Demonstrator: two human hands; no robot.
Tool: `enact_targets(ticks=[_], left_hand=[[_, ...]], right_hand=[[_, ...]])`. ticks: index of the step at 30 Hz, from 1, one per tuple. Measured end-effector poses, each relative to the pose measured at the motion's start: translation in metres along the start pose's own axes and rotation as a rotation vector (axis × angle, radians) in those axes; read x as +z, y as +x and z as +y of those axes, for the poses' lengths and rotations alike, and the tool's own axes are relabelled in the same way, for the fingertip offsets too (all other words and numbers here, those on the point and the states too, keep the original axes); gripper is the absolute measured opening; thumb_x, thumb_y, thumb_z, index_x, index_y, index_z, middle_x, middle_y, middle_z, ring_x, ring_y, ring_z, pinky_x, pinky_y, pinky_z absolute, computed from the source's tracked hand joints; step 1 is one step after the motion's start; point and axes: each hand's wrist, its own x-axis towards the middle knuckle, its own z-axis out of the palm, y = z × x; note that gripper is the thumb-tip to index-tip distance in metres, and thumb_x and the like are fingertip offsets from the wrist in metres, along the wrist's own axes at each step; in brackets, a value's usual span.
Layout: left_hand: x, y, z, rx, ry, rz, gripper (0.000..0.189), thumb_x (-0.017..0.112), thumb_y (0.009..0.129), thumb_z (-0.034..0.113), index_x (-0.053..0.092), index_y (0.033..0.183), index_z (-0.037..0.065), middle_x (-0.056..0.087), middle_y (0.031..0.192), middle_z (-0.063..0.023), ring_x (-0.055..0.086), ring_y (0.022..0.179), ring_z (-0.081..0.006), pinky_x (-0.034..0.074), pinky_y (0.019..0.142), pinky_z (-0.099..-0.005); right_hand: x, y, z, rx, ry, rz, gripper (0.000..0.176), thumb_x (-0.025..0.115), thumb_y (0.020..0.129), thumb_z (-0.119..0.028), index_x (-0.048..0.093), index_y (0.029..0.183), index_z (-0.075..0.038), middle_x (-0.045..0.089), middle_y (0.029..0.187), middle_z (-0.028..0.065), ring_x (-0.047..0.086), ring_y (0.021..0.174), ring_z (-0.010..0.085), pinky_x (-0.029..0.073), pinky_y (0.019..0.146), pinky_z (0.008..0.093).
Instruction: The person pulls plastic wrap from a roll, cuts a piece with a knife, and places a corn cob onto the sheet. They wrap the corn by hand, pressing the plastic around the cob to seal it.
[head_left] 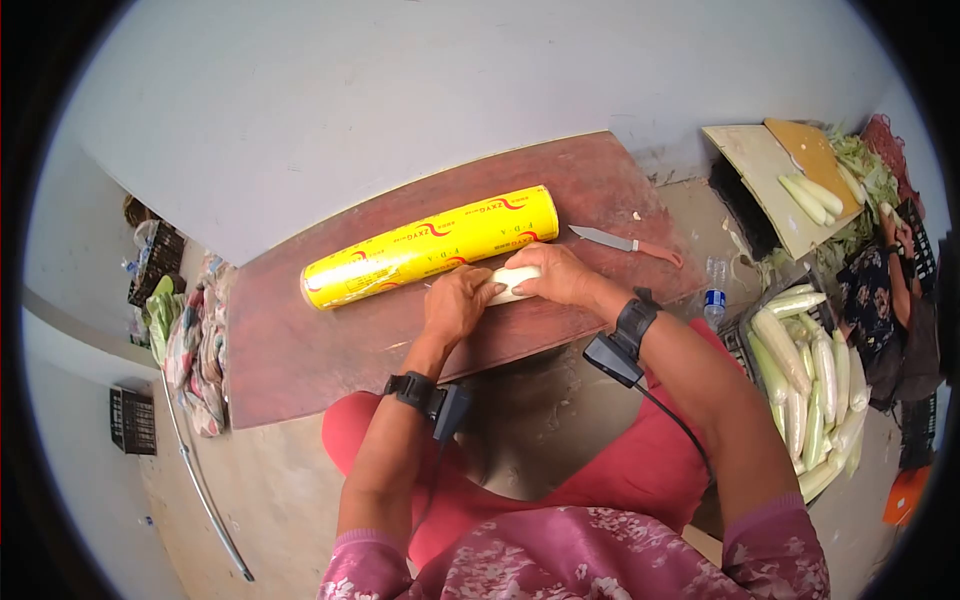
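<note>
Both my hands rest on a pale corn cob (512, 280) lying on the reddish wooden table (330, 350). My left hand (458, 303) presses down on its left part. My right hand (552, 274) covers its right end, fingers curled over it. Just behind the cob lies a long yellow roll of cling film (430, 245), set diagonally. A knife (625, 243) with a reddish handle lies on the table to the right of the roll, apart from my hands. Most of the cob is hidden under my fingers.
A crate of wrapped pale cobs (812, 385) stands at my right. A small water bottle (713, 297) stands by the table's right end. Another person (890, 275) sits at far right near a board with cobs (810, 195). Cloth and baskets (190, 335) lie left.
</note>
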Motion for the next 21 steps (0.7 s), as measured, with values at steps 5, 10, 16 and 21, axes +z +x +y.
enact_targets(ticks=[5, 10, 16, 21], left_hand=[[-0.003, 0.009, -0.010, 0.030, -0.070, -0.043, 0.031, 0.062, 0.084, 0.034, 0.067, 0.092, 0.004, 0.064, 0.080, -0.0163, 0.062, 0.075, -0.0302, 0.047, 0.067, -0.0359], [-0.006, 0.013, -0.016, -0.044, -0.082, -0.108, 0.035, 0.061, 0.084, 0.040, 0.069, 0.092, 0.008, 0.065, 0.083, -0.0173, 0.062, 0.078, -0.0336, 0.047, 0.070, -0.0394], [-0.015, 0.005, -0.042, -0.217, 0.014, -0.161, 0.032, 0.058, 0.087, 0.030, 0.067, 0.085, 0.000, 0.064, 0.071, -0.0166, 0.060, 0.063, -0.0254, 0.046, 0.061, -0.0354], [-0.038, -0.008, -0.076, -0.290, 0.133, -0.263, 0.029, 0.057, 0.082, 0.029, 0.068, 0.088, 0.003, 0.066, 0.085, -0.0195, 0.063, 0.083, -0.0346, 0.048, 0.078, -0.0397]], right_hand=[[0.009, 0.008, 0.020, -0.059, -0.070, 0.058, 0.031, 0.066, 0.078, -0.013, 0.063, 0.107, -0.003, 0.062, 0.106, 0.0148, 0.058, 0.101, 0.0281, 0.045, 0.088, 0.0361], [0.008, 0.006, 0.006, 0.012, -0.094, -0.028, 0.030, 0.061, 0.082, -0.016, 0.061, 0.109, -0.001, 0.062, 0.104, 0.0178, 0.058, 0.100, 0.0298, 0.045, 0.088, 0.0365], [0.004, 0.008, -0.002, 0.047, -0.057, -0.198, 0.028, 0.056, 0.085, -0.024, 0.061, 0.101, -0.001, 0.063, 0.097, 0.0190, 0.059, 0.094, 0.0330, 0.044, 0.082, 0.0404], [0.005, 0.010, -0.003, 0.031, -0.145, -0.204, 0.030, 0.052, 0.086, -0.028, 0.061, 0.095, -0.001, 0.063, 0.094, 0.0201, 0.058, 0.092, 0.0347, 0.044, 0.079, 0.0426]])
